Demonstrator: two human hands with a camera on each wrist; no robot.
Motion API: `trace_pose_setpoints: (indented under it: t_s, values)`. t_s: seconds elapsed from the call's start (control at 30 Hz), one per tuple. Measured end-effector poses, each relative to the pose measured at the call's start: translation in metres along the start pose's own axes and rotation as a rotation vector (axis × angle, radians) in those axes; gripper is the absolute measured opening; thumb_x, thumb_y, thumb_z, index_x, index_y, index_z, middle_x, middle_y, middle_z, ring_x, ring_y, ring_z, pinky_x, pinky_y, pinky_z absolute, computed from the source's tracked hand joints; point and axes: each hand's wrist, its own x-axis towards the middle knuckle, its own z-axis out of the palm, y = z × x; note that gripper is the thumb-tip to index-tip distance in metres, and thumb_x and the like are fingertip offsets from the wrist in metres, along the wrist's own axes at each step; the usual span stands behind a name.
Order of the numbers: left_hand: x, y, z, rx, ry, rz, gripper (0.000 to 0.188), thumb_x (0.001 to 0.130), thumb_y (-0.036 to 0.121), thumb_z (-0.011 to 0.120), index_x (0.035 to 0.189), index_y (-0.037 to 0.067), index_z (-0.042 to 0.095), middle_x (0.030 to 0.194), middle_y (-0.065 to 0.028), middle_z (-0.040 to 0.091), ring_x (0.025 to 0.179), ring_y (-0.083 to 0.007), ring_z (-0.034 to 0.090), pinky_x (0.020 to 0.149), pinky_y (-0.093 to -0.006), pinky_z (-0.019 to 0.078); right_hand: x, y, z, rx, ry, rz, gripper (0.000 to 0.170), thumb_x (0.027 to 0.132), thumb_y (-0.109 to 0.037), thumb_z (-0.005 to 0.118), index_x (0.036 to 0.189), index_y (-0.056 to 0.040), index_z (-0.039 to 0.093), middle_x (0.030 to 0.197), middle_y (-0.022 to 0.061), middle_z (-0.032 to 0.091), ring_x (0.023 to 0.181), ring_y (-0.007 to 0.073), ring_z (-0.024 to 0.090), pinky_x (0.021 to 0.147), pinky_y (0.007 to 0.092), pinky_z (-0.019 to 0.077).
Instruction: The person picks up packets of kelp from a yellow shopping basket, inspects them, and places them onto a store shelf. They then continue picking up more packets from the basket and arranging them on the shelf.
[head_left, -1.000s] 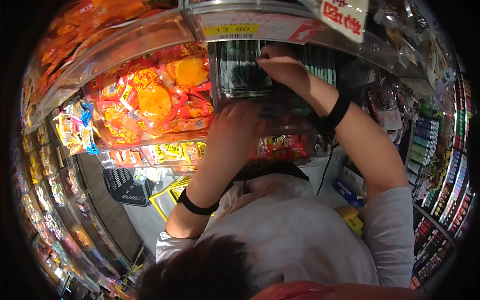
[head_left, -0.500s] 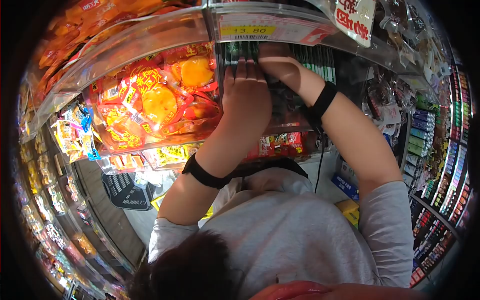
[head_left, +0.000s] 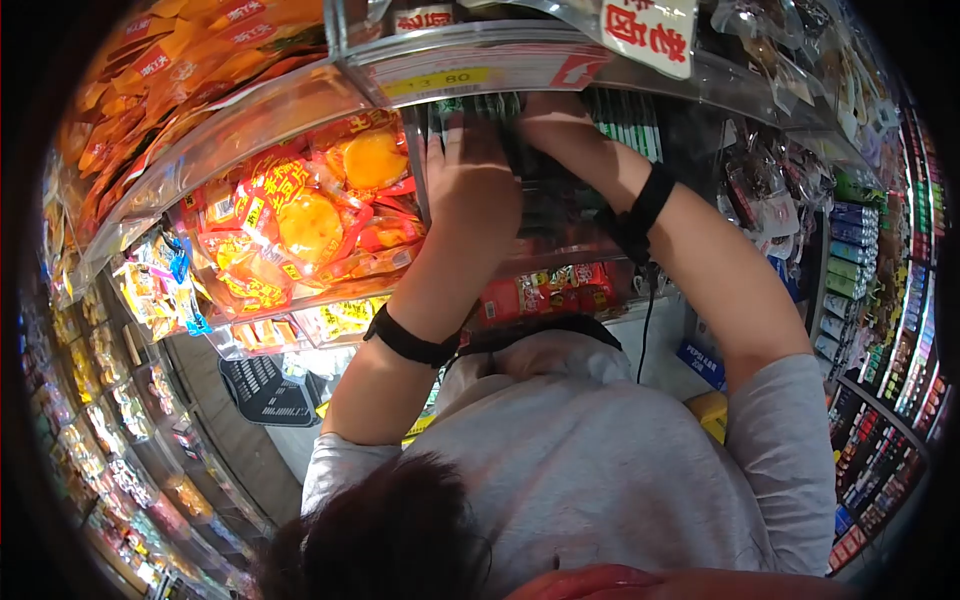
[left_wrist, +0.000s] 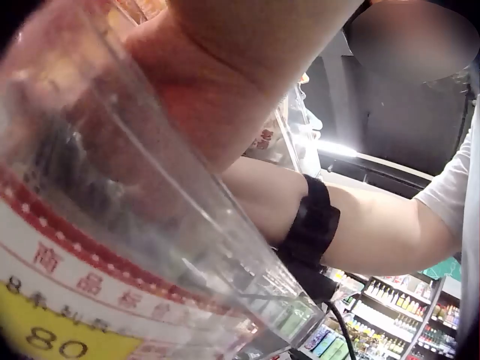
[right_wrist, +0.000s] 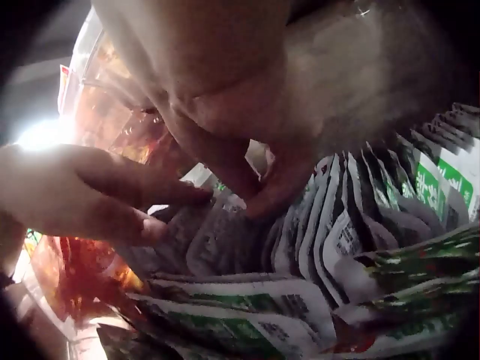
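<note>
Left hand: my left hand [head_left: 468, 175] is down in the clear bin [head_left: 419, 170], its fingers [right_wrist: 127, 180] extended and unclenched, the tips touching the packets at the bin's left side.
Right hand: my right hand [head_left: 562, 125] is beside it, fingers bent down into the packets, two fingertips close together at a packet's edge; I cannot tell whether they grip it.
Green-and-white packets [right_wrist: 337, 217]: inside the bin, many standing on edge in a row under and right of my right hand, others lying flatter in front of the row.
Left of the divider: red-and-orange snack packs [head_left: 310, 225], piled in the next compartment.
Above my hands: a price label [head_left: 440, 82] on a clear panel, its yellow part reading 13.80.
Below the bin: red packets [head_left: 550, 290], partly hidden by my left forearm.
On my wrists: a black left band [head_left: 408, 342] and a black right band [head_left: 652, 200], a dark cable [head_left: 650, 325] hanging by the right one.
Lower left: a dark basket [head_left: 268, 392], well apart from my hands.
</note>
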Motion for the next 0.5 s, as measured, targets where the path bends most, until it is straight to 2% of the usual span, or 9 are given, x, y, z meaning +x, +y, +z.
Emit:
trace_pose_setpoints:
  t_s: [0.13,0.23,0.33,0.37,0.47,0.5]
  values:
    - [0.002,0.001,-0.006,0.037,-0.048,0.001,0.058,0.077,0.031,0.055,0.125,0.0,0.041,0.13,-0.0129,0.04,0.127,-0.0278,0.03,0.104,-0.0469,0.0224,0.001,-0.001,0.002,0.274,0.14,-0.002,0.018,0.06,-0.004,0.056,0.076,0.0018,0.062,0.082,0.0216,0.06,0.08,0.0359,0.058,0.069,0.0389,0.0462]
    - [0.004,0.001,-0.003,0.011,-0.042,-0.008,0.056,0.077,0.029,0.054,0.124,0.0,0.042,0.129,-0.0126,0.041,0.127,-0.0279,0.03,0.104,-0.0473,0.0208,0.008,-0.005,-0.002,0.109,0.04,0.183,0.018,0.065,-0.005,0.055,0.08,0.0013,0.063,0.084,0.0216,0.061,0.082,0.0356,0.059,0.071,0.0391,0.0467]
    - [0.006,0.002,-0.003,0.003,-0.088,-0.027,0.054,0.078,0.027,0.05,0.124,0.0,0.042,0.13,-0.0125,0.041,0.129,-0.0279,0.029,0.105,-0.048,0.0181,0.011,-0.006,0.008,0.081,0.192,0.134,0.018,0.07,-0.008,0.054,0.082,0.0009,0.063,0.085,0.0217,0.061,0.084,0.0355,0.059,0.072,0.0391,0.047]
    - [0.007,0.002,0.003,0.015,-0.082,-0.033,0.054,0.078,0.026,0.049,0.124,0.0,0.042,0.131,-0.0125,0.041,0.129,-0.0278,0.027,0.106,-0.0483,0.0171,0.011,-0.006,0.006,0.005,0.1,0.188,0.018,0.074,-0.01,0.053,0.083,0.0005,0.064,0.088,0.0215,0.061,0.087,0.0338,0.06,0.073,0.0383,0.0479]
    - [0.008,0.005,0.005,0.07,-0.084,-0.043,0.053,0.077,0.025,0.047,0.125,0.001,0.042,0.131,-0.0125,0.042,0.131,-0.0276,0.025,0.106,-0.0486,0.0149,0.016,-0.006,0.013,-0.042,0.077,0.404,0.017,0.075,-0.012,0.055,0.082,-0.0005,0.064,0.085,0.0208,0.063,0.085,0.0322,0.061,0.073,0.0373,0.049]
    - [0.009,0.007,0.005,0.092,-0.087,-0.046,0.053,0.077,0.024,0.046,0.125,0.001,0.043,0.131,-0.0126,0.042,0.132,-0.0276,0.024,0.106,-0.0487,0.0144,0.018,0.0,0.011,-0.036,-0.039,0.37,0.019,0.076,-0.013,0.054,0.085,0.0003,0.063,0.081,0.0191,0.063,0.079,0.0307,0.062,0.07,0.0374,0.0493]
